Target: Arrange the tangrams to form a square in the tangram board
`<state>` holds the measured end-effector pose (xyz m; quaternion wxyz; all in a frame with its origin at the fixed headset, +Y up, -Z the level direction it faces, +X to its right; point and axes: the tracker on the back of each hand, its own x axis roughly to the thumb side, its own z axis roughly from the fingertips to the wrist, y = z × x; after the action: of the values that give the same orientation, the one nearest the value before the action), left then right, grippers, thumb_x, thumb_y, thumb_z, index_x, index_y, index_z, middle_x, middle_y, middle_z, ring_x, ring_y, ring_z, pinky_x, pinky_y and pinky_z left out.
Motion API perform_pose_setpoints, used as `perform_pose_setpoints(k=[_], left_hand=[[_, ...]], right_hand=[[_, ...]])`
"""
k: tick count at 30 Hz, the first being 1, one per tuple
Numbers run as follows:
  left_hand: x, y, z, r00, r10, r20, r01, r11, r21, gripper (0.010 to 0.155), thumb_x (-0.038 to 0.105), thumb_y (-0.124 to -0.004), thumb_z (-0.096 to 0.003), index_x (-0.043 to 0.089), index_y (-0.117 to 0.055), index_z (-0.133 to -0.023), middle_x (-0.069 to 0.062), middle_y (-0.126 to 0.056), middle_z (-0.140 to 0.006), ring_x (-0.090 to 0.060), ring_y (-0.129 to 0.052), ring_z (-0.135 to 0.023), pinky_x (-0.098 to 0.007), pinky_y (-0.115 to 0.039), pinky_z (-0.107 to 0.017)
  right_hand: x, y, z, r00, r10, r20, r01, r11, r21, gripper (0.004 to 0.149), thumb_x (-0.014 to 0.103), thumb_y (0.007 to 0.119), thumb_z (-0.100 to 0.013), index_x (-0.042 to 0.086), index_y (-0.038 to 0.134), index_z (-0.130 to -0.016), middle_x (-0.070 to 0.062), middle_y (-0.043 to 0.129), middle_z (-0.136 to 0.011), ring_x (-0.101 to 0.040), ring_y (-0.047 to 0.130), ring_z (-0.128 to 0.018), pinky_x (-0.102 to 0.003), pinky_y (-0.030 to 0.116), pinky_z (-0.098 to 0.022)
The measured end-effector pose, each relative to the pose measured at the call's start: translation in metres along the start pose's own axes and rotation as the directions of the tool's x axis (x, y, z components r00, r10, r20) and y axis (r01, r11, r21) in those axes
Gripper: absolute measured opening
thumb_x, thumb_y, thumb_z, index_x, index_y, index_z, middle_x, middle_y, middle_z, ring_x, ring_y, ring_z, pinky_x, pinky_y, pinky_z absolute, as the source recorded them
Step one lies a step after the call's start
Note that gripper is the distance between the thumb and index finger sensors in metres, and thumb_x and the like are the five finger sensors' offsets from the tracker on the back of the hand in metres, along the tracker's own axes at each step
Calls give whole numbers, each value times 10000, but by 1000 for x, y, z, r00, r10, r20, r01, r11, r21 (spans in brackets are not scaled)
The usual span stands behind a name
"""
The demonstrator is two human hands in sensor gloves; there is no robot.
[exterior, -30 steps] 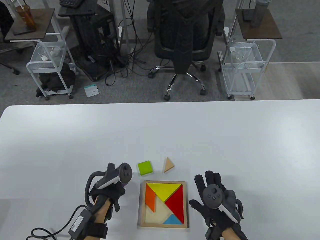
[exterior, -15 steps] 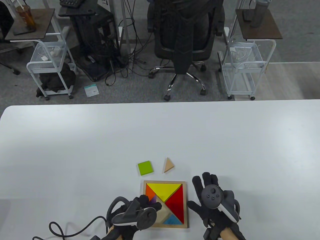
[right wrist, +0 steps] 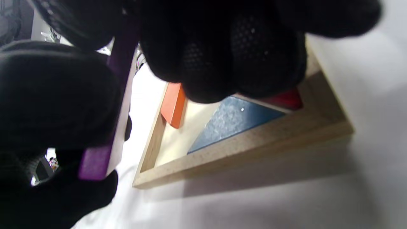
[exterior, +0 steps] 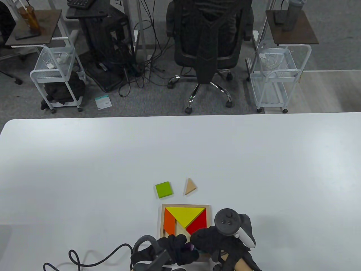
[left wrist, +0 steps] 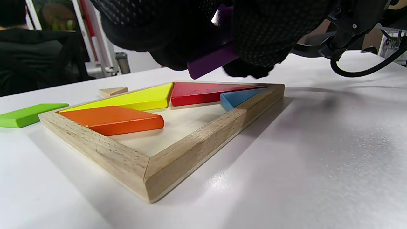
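Both hands are crowding over the near edge of the tangram board (exterior: 163,223). The left hand (exterior: 172,249) is pinching the purple piece (left wrist: 212,60) just above the board; the right hand (exterior: 210,240) is curled against it, seemingly gripping too. Beyond the board, the green square (exterior: 164,189) and tan triangle (exterior: 190,186) are lying loose.

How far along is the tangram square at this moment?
Done: yellow, orange, red and blue pieces sit in the board. In hand: the purple piece, held above it. Left: the green square and tan triangle lie outside.
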<state>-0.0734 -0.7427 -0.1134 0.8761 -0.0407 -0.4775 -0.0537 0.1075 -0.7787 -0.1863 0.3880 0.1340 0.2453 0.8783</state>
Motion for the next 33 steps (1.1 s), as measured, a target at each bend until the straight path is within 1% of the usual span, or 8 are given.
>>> perform_pose_setpoints(k=[5,10,12,16,19,22,30,33], left_hand=[[-5,1,4,996,-7,-84,15,995,99,640,343,-804,-495,429,-425,-1003,-200,-603,-989,-311,-885,-723,-299,-910,-449],[-40,13,32,909,330,-254,-161,840,518,778,497,-756,-493,212,-353,-1094,-268,-517,-1072,-419,-833,-859,-430,-887,-556],[-55,13,42,800,535,-271,-270,724,634,792,518,-732,-505,108,-396,-1093,-306,-586,-1042,-443,-885,-814,-406,-916,-524],[-70,-8,44,423,892,-160,-610,411,678,769,553,-691,-522,9,-546,-1046,-312,-773,-934,-402,-1023,-660,-325,-988,-399],[-69,-23,34,165,983,-75,-783,177,596,720,557,-676,-534,7,-655,-998,-284,-867,-866,-362,-1080,-574,-291,-1008,-326],[-67,-31,27,11,1000,-17,-825,18,565,657,525,-699,-537,15,-730,-950,-238,-939,-796,-332,-1106,-511,-279,-1011,-282],[-79,-25,39,53,998,-44,-799,69,598,500,407,-740,-544,26,-823,-857,-133,-1022,-636,-260,-1104,-370,-260,-977,-210],[-87,-23,44,118,987,-108,-810,159,565,498,399,-742,-544,16,-830,-850,-132,-1025,-615,-260,-1096,-347,-260,-967,-198]], right_hand=[[-3,-7,-1,990,-134,-38,134,991,-9,499,457,720,-419,94,855,-732,-105,995,-536,-271,969,-341,-304,815,-171],[-10,-23,12,931,-364,-29,353,918,-183,496,437,706,-437,85,829,-763,-99,985,-553,-261,965,-356,-301,816,-181],[-11,-25,18,886,-464,-8,451,863,-226,493,432,700,-447,87,816,-780,-96,978,-567,-259,960,-369,-302,815,-192],[-6,-20,25,799,-600,42,589,765,-263,493,423,707,-448,79,815,-785,-100,978,-566,-264,958,-366,-307,812,-192],[0,-13,26,789,-611,56,602,752,-268,491,423,704,-451,85,811,-790,-94,976,-571,-257,959,-372,-306,814,-197],[4,-7,26,791,-608,66,603,757,-250,491,421,702,-451,89,802,-798,-96,968,-592,-265,956,-395,-315,816,-216],[14,0,24,862,-503,60,502,834,-228,497,395,744,-430,54,838,-780,-151,980,-586,-328,951,-394,-362,807,-215],[20,4,22,911,-410,51,412,888,-205,497,387,773,-414,39,867,-757,-171,993,-560,-348,953,-368,-375,803,-193]])
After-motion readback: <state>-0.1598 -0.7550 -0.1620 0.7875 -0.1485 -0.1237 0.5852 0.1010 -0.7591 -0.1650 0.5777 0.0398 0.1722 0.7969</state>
